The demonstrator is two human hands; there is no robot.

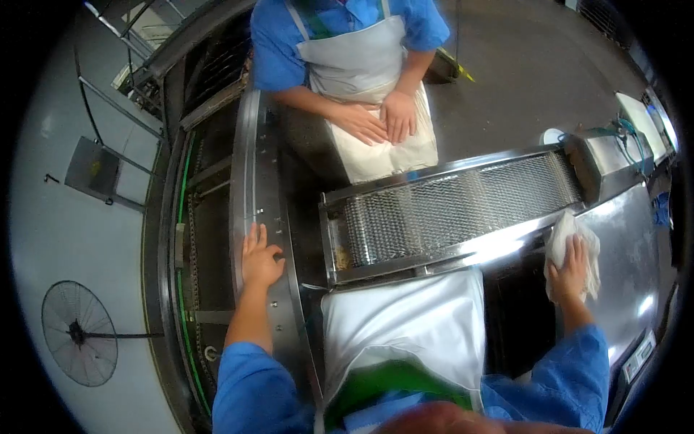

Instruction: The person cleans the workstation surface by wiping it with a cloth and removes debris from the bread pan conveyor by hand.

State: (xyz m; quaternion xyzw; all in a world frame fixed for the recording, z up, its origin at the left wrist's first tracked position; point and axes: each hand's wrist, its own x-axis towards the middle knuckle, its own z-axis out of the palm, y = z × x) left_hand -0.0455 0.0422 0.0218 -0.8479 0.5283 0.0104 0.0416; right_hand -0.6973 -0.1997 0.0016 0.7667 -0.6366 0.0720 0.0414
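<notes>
**Right hand (570, 269) on the cloth (576, 253), left hand (262, 257) on the rail (246, 173)!**

And here's the scene: between three and four o'clock, that pale, crumpled cloth sits at the near edge of the shiny metal table (619, 249), just beside the belt's (463, 206) far-right end. The right hand lies over it, fingers stretched across the top; whether they clench the fabric, I cannot tell!

Swing over to eight o'clock, near the middle: the left hand rests on the broad steel rail, fingers loosely spread, grasping nothing. The mesh belt runs from the centre out towards two o'clock, held in a metal frame (428, 273).

Down at five to six o'clock, a white apron (405, 311) spreads below the belt. Up at twelve, a co-worker (352, 54) in a blue shirt and white apron faces us across the belt, both hands laid together against the apron. And out wide at eight, a round fan (78, 333) stands over the pale floor (58, 217).
</notes>
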